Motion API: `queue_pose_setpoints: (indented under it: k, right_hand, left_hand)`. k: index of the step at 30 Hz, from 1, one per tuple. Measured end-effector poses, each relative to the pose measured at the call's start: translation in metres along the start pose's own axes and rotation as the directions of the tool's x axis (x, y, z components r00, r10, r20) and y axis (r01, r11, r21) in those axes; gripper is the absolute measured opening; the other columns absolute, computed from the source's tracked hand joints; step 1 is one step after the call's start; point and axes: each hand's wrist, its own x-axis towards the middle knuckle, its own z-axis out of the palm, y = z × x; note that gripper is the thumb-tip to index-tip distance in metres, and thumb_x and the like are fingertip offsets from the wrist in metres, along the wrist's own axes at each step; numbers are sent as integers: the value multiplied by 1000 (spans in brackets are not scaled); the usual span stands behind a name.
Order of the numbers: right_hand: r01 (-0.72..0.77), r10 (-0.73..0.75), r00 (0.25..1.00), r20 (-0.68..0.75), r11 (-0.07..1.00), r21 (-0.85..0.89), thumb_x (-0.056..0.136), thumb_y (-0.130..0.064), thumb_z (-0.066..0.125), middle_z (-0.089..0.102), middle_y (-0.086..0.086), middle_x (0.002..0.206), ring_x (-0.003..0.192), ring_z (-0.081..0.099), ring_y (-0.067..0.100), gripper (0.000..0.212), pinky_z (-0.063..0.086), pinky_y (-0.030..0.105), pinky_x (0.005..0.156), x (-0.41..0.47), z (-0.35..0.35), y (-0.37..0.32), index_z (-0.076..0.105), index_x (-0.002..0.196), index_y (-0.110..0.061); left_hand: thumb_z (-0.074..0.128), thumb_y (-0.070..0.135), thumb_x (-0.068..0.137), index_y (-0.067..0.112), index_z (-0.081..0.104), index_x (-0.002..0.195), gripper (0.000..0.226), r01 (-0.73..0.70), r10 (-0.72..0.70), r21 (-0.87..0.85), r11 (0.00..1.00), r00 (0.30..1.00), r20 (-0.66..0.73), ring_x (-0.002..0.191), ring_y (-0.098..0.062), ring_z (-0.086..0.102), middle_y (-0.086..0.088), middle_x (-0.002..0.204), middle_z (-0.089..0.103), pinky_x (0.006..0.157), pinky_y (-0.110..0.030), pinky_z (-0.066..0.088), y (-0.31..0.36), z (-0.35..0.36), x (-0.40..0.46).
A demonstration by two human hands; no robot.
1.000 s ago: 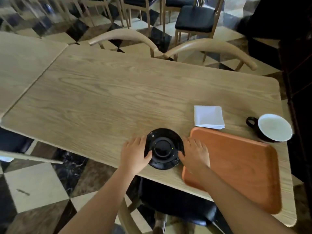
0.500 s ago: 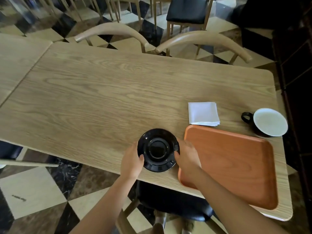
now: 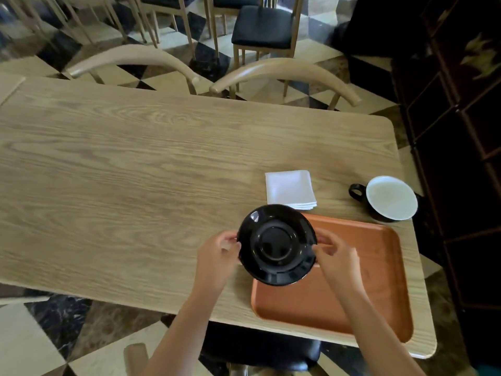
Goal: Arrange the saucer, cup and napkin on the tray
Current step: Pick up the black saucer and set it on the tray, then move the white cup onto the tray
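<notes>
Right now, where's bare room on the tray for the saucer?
The whole tray is bare; the saucer, held by the left hand and right hand, overlaps its near-left corner. Crowded just beyond the far rim: napkin, cup.

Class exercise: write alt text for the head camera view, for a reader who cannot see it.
Two bare hands, left hand and right hand, hold a round glossy black saucer by its edges over the near-left corner of a rectangular orange-brown tray on a light wooden table. Beyond the tray lie a folded white napkin and a black cup with a white interior.
</notes>
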Motion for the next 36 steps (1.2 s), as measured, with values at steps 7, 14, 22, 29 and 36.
queue_pose_setpoints:
  k: [7, 14, 22, 29, 36]
  right_hand:
    - [-70, 70, 998, 3, 993, 91, 77, -3, 61, 71, -20, 87, 85, 67, 11, 40, 57, 45, 79, 11, -9, 38, 67, 93, -38]
    - [-52, 48, 998, 28, 988, 146, 78, 2, 61, 72, -17, 84, 83, 68, 10, 48, 60, 31, 62, 20, -9, 49, 64, 84, -45]
    - [-18, 8, 997, 83, 993, 120, 80, 4, 59, 69, -14, 79, 68, 65, -1, 34, 51, 11, 46, 30, -13, 43, 67, 92, -26]
    - [18, -12, 986, 165, 999, -33, 79, -11, 65, 67, -13, 77, 75, 64, 10, 32, 57, 35, 73, 34, -25, 36, 60, 82, -42]
    - [171, -110, 962, 249, 956, -239, 84, -25, 63, 63, -8, 92, 77, 58, 7, 25, 41, 24, 73, 40, -64, 21, 63, 109, -22]
  left_hand:
    - [59, 14, 86, 21, 68, 93, 14, -75, 67, 222, 972, 997, 44, 47, 1, 63, 11, 68, 68, 59, -10, 45, 0, 32, 10]
    - [59, 15, 86, 20, 68, 93, 12, -76, 60, 326, 942, 996, 58, 46, -4, 64, 7, 73, 70, 65, -30, 53, 5, 41, 14]
    - [65, 9, 82, 15, 70, 94, 14, 8, -12, 207, 978, 1000, 18, 62, -11, 67, 1, 77, 69, 70, -31, 57, 7, 42, 22]
    - [65, 10, 83, 16, 68, 95, 14, 22, -32, 178, 984, 998, 54, 67, -15, 67, 3, 76, 67, 77, -40, 56, 3, 40, 23]
    - [58, 22, 88, 18, 51, 127, 39, -192, 187, 419, 887, 981, 56, 79, -11, 61, 3, 101, 63, 73, -28, 46, 28, 41, 23]
